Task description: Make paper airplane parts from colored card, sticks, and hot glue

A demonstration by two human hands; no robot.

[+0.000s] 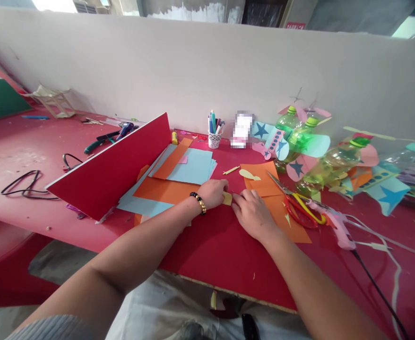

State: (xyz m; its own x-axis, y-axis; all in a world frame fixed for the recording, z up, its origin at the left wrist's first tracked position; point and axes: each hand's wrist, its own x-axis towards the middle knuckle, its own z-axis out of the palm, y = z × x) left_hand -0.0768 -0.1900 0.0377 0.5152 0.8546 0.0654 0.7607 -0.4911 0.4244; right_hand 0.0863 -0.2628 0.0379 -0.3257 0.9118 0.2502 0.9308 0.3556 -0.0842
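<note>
A small yellow paper piece (228,199) is lying on the red tabletop (207,255) between the curled left hand (212,193) and the right hand (254,212), whose fingertips are meeting its right edge, though I cannot tell whether either is gripping it.

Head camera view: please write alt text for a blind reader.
A person's left hand and right hand meet at a small yellow paper piece on a red table. Pale blue sheets lie left; scissors, a pink glue gun and plastic bottles are right.
</note>
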